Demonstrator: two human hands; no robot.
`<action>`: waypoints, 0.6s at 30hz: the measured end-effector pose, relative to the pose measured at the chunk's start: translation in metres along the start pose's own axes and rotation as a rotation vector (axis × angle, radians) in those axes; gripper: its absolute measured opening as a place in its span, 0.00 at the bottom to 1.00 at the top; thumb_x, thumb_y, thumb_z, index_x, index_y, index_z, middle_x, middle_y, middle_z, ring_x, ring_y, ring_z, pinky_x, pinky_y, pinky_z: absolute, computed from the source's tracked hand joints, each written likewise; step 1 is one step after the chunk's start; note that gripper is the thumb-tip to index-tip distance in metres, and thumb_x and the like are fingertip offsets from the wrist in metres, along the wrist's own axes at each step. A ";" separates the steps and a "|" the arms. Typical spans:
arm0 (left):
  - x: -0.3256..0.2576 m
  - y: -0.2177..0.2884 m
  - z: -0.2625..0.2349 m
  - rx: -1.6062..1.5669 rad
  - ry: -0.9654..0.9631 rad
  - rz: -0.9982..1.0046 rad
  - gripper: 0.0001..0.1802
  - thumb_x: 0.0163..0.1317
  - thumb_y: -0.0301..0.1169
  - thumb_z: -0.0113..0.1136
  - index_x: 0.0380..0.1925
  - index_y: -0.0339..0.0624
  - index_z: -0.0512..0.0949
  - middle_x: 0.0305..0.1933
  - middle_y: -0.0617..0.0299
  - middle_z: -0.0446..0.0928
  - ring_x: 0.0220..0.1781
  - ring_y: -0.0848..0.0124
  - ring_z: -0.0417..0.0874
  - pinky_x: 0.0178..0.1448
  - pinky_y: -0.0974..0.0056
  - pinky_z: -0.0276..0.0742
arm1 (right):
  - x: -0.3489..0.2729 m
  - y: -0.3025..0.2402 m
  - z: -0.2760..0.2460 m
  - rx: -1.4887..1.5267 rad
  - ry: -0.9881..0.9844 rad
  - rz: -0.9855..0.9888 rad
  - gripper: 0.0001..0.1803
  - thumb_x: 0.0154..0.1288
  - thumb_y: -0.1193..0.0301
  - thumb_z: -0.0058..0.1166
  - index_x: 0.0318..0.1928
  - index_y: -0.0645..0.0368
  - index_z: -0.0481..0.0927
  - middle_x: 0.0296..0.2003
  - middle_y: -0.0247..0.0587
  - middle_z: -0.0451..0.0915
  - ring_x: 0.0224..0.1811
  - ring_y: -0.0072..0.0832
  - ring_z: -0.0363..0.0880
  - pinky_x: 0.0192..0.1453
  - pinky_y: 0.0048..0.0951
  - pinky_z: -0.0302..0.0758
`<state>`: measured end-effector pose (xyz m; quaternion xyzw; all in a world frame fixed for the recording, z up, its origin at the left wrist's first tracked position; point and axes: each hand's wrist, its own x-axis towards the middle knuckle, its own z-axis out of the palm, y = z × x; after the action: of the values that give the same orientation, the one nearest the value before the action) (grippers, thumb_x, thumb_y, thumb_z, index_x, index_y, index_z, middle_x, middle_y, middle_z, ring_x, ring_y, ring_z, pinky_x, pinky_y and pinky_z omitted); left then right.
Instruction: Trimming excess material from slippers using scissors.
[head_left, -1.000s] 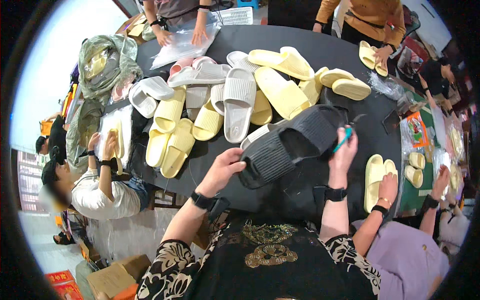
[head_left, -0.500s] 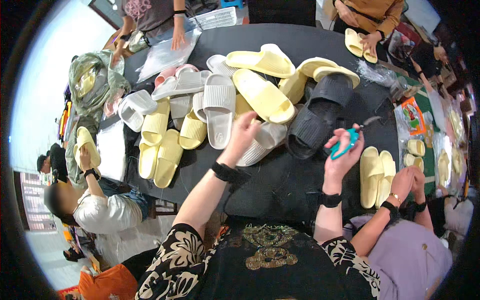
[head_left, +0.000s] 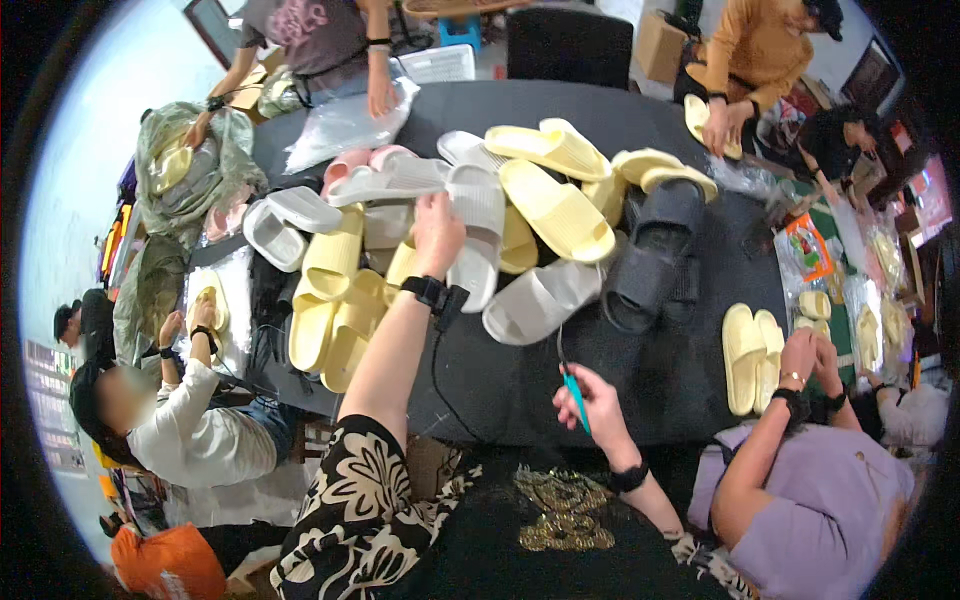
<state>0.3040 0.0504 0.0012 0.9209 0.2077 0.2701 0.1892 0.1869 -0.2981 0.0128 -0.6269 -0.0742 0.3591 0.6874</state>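
My left hand [head_left: 437, 237] reaches into the slipper pile, its fingers closed at the edge of a grey slipper [head_left: 388, 181]. Another grey slipper [head_left: 475, 215] lies right beside it. In my right hand [head_left: 606, 412], low over the near side of the table, is a pair of scissors [head_left: 574, 396] with a teal handle and thin metal tip pointing away from me. A lone grey slipper [head_left: 535, 305] rests just beyond the tip. Black slippers [head_left: 650, 260] lie to its right, and yellow slippers [head_left: 557, 210] are heaped behind.
A yellow slipper pair [head_left: 752, 357] sits at the right, near a co-worker in purple [head_left: 800, 490]. Other people work around the black table [head_left: 450, 385]. Clear plastic bags [head_left: 350, 130] lie far left; a green sack [head_left: 190, 150] stands beyond the left edge.
My left hand has moved left and away from me, to the grey slippers. My right hand with the scissors has come left and nearer to me. The view has shifted slightly.
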 end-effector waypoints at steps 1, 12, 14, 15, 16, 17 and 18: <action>0.004 -0.008 0.001 0.083 -0.095 -0.059 0.17 0.51 0.29 0.54 0.44 0.40 0.73 0.45 0.43 0.72 0.48 0.47 0.74 0.49 0.50 0.73 | -0.006 0.003 0.004 -0.022 0.000 0.036 0.26 0.59 0.77 0.50 0.59 0.64 0.65 0.29 0.40 0.78 0.22 0.20 0.75 0.21 0.19 0.70; -0.025 0.008 -0.050 0.021 -0.504 0.067 0.12 0.56 0.36 0.53 0.28 0.38 0.80 0.28 0.52 0.79 0.30 0.56 0.82 0.32 0.53 0.76 | 0.003 0.035 0.005 0.037 0.103 0.048 0.23 0.59 0.73 0.55 0.55 0.65 0.68 0.25 0.43 0.78 0.17 0.22 0.74 0.16 0.21 0.69; -0.015 0.002 -0.066 -0.090 -0.542 0.042 0.16 0.55 0.39 0.53 0.28 0.36 0.80 0.28 0.47 0.79 0.29 0.54 0.81 0.34 0.53 0.75 | 0.019 0.026 0.007 0.063 0.040 0.014 0.22 0.59 0.73 0.55 0.54 0.64 0.68 0.24 0.43 0.77 0.16 0.23 0.74 0.16 0.21 0.69; -0.012 0.001 -0.072 -0.220 -0.597 0.039 0.20 0.54 0.42 0.54 0.28 0.33 0.80 0.28 0.41 0.78 0.28 0.52 0.80 0.35 0.54 0.74 | 0.022 0.020 0.006 0.094 0.047 -0.019 0.22 0.59 0.73 0.54 0.54 0.63 0.68 0.24 0.43 0.77 0.16 0.22 0.73 0.15 0.21 0.69; -0.009 0.011 -0.079 -0.149 -0.611 0.089 0.17 0.53 0.39 0.56 0.29 0.33 0.80 0.28 0.44 0.78 0.28 0.55 0.80 0.35 0.56 0.74 | 0.028 0.014 0.005 0.130 0.069 -0.054 0.21 0.60 0.73 0.54 0.53 0.62 0.68 0.24 0.43 0.77 0.16 0.22 0.73 0.15 0.21 0.69; -0.009 0.024 -0.085 -0.277 -0.610 0.099 0.16 0.54 0.38 0.56 0.30 0.34 0.79 0.27 0.46 0.78 0.27 0.58 0.80 0.34 0.57 0.74 | 0.033 0.004 0.002 0.146 0.125 -0.048 0.25 0.58 0.72 0.57 0.55 0.64 0.66 0.25 0.43 0.77 0.16 0.22 0.73 0.16 0.21 0.69; -0.011 0.037 -0.091 -0.405 -0.610 0.109 0.14 0.54 0.36 0.56 0.31 0.34 0.79 0.26 0.49 0.78 0.27 0.62 0.80 0.34 0.59 0.73 | 0.040 0.001 -0.002 0.184 0.146 -0.097 0.24 0.58 0.72 0.56 0.54 0.64 0.66 0.24 0.42 0.77 0.16 0.22 0.72 0.15 0.22 0.69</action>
<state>0.2539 0.0354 0.0850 0.9127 0.0349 0.0286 0.4061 0.2168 -0.2768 -0.0019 -0.5815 -0.0207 0.2842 0.7620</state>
